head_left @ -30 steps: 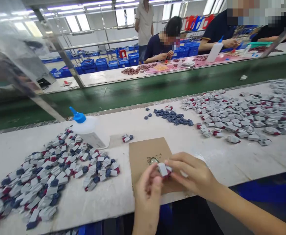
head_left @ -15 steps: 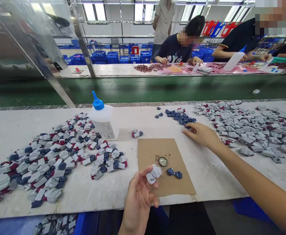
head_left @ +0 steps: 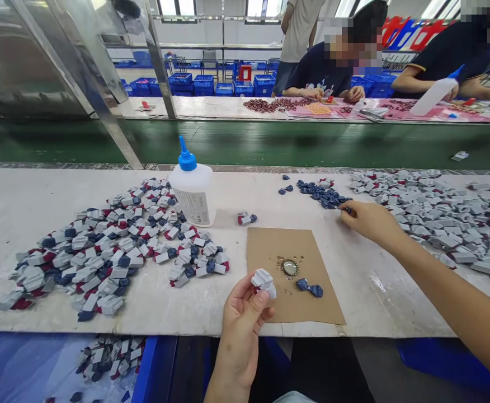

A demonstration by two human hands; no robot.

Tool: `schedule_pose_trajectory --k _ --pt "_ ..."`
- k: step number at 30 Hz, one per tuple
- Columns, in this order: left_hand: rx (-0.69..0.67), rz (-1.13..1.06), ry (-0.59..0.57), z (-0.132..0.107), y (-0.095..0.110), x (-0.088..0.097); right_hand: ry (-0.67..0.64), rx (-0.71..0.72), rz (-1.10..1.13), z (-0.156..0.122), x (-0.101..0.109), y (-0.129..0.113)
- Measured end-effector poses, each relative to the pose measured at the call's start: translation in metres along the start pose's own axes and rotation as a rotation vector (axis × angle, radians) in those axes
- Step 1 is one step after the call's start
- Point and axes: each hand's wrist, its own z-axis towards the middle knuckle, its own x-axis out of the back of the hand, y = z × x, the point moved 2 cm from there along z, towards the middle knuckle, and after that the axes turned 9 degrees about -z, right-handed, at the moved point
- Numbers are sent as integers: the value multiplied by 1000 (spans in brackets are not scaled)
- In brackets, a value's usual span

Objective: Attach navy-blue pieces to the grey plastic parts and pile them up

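My left hand [head_left: 240, 319] pinches a small grey-and-red piece [head_left: 264, 280] just off the near left corner of a brown cardboard sheet [head_left: 295, 296]. On the cardboard lie a round metal cap [head_left: 290, 268] and a blue bow-shaped piece [head_left: 310, 288]. My right hand [head_left: 368, 221] reaches out to the small heap of blue pieces [head_left: 323, 194]; its fingertips are pinched on one blue piece at the heap's near right edge.
A white glue bottle with a blue nozzle [head_left: 193, 187] stands left of the cardboard. A heap of assembled grey, red and blue pieces [head_left: 106, 246] lies left, a grey pile [head_left: 433, 212] right. Beyond runs a green conveyor belt [head_left: 245, 143]; other people work at the far bench.
My right hand left the piece in my left hand, a blue bow now lies on the cardboard, and the right hand reached out to the blue heap and pinched a piece.
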Motion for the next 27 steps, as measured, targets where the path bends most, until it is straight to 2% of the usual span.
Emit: schedule_pose_trajectory --k 3,10,12,15,19,21,23,27 --pt "-18 15 25 0 -1 1 -28 71 27 -10 0 -11" --pt "-39 35 43 -1 -1 -2 -17 119 -53 -22 1 -23" --pt "-41 33 45 -1 -1 -2 61 169 81 -28 9 -30" --pt "-40 49 36 -2 -2 -1 135 242 502 -42 23 -50" --pt "-64 56 62 -4 -2 -3 -77 221 939 -61 26 -81" --pt "-77 56 86 -5 -1 -3 -158 211 1024 -68 24 -92" --pt "-87 59 99 -6 0 -4 -183 221 1034 -73 22 -99" --pt "-102 63 111 -6 0 -4 -98 308 900 -75 20 -105"
